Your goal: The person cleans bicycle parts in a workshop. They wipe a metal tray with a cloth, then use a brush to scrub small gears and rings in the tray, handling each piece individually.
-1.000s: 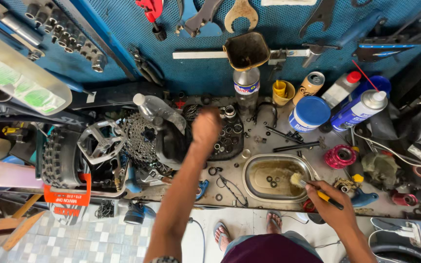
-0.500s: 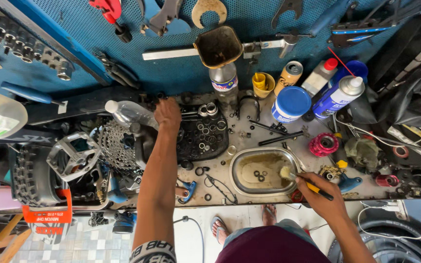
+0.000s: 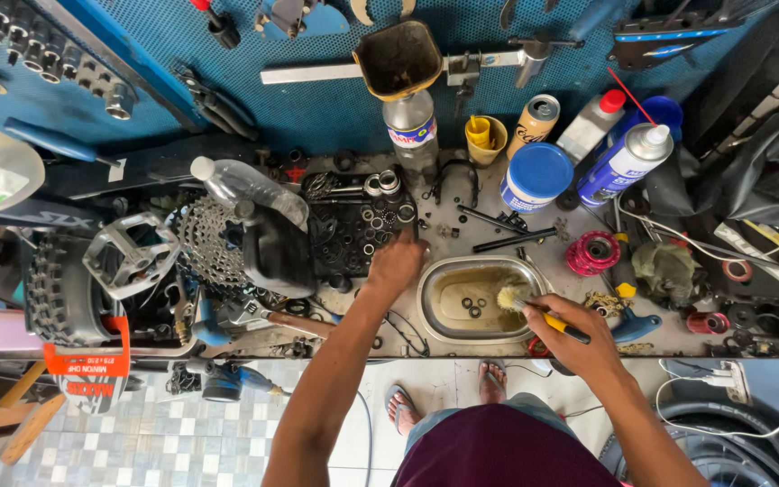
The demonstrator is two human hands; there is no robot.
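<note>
Scrubbing with the yellow-handled brush [image 3: 534, 314] clamped in the right hand [image 3: 579, 338] over the oval metal basin [image 3: 439, 281] near the worktop [image 3: 534, 230] edge, while the left hand [image 3: 396, 263], fingers curled, gropes the black parts tray [image 3: 353, 230], risks slopping murky liquid and losing the small rings [image 3: 471, 307].

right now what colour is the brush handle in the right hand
Yellow and black brush handle, gripped by the right hand; head view.

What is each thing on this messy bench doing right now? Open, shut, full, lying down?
Metal pan: holds murky liquid and small rings.
Brush: in the right hand, bristles in the pan.
Left hand: fingertips on the black parts tray.
Clear bottle: lying down, capped.
Blue tub: lid on.
Cut-bottle funnel: open at the top.
</note>
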